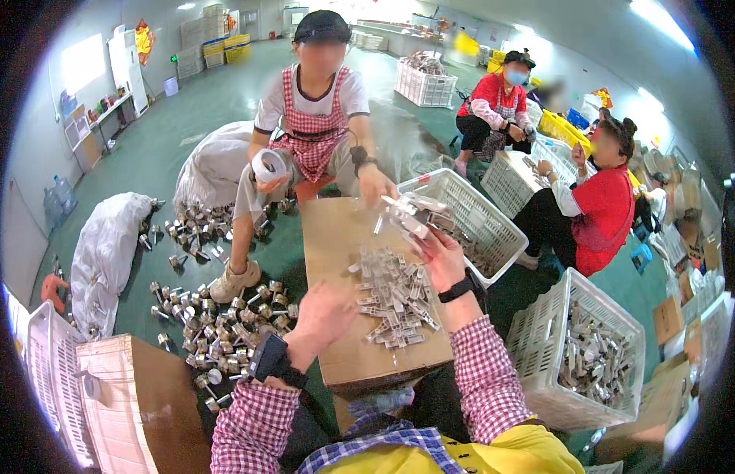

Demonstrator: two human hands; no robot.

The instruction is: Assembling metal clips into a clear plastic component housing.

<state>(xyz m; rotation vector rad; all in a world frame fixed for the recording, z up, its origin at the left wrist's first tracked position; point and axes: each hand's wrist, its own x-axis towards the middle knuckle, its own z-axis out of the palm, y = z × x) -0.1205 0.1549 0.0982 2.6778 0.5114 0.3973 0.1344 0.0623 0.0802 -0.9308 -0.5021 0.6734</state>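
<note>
My right hand (442, 259) grips a light-coloured, elongated piece (415, 225) near the rim of a white crate. Its exact kind is hard to make out. My left hand (328, 312) hovers over the left side of a cardboard box (336, 261), its fingers smeared by motion. On the box top lies a pile of clear and silvery narrow parts (395, 292), between my two hands. Across from me, a co-worker's hand (375, 186) reaches to the pale pieces just beyond my right hand. That person's other hand holds a white ring-shaped roll (269, 166).
Round-headed metal parts (233, 328) with stems cover the floor on the left. White crates stand at the right, one far (482, 213), one near (533, 347). A carton (114, 395) and a white sack (107, 253) are at left. Two seated co-workers (608, 205) are at right.
</note>
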